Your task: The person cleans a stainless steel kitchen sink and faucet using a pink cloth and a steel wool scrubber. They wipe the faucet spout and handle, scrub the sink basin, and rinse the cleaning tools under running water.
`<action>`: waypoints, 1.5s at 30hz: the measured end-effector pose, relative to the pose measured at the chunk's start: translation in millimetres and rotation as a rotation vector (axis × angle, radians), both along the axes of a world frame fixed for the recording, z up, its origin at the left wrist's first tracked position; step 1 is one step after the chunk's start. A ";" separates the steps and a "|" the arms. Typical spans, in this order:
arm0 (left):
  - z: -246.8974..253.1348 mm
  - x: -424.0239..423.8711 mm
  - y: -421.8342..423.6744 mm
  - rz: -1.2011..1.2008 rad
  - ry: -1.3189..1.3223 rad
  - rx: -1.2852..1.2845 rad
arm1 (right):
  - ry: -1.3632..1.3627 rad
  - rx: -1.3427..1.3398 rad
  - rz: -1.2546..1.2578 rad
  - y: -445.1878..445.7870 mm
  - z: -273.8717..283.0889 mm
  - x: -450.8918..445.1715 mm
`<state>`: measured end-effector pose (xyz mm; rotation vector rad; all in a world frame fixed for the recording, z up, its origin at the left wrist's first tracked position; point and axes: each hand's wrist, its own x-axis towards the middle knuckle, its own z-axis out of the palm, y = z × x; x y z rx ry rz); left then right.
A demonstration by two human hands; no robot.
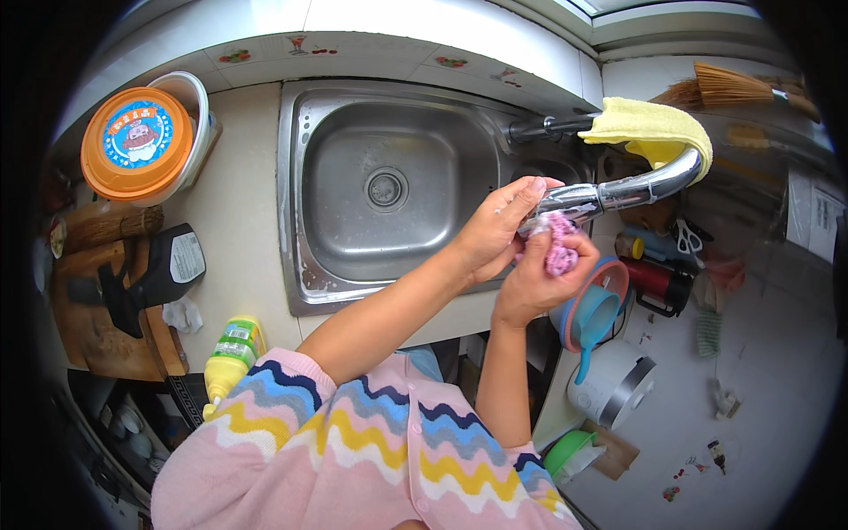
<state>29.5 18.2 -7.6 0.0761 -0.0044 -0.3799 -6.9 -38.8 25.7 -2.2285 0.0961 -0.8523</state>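
My left hand [491,233] grips the free end of the chrome faucet [629,192] over the right side of the stainless steel sink [338,225]. A pink and purple knitted scrubbing cloth [563,255] is bunched in my right hand [546,281]. The cloth presses against the underside of the spout, close to my left fingers. White suds show on the metal and on the cloth. Draped over the bend of the spout is a yellow towel [652,126]. A round drain strainer [385,189] sits in the basin floor.
At the left stand a tub with an orange lid [136,142], a dark bottle [173,262], cutting boards [99,318] and a yellow detergent bottle [232,354]. To the right are a blue dipper [595,315], a white rice cooker [606,384], a red thermos [652,285] and a whisk broom [735,86].
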 end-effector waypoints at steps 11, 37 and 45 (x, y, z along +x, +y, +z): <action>-4.1 2.7 -1.7 -0.101 0.013 0.023 | 0.120 -0.057 0.164 -17.8 3.7 -9.0; 1.5 1.9 6.1 0.006 0.010 0.197 | 0.272 -0.040 0.396 -67.3 30.5 -0.5; -10.5 -2.4 7.7 0.025 -0.145 0.103 | 0.488 -0.857 0.857 -11.5 161.8 61.1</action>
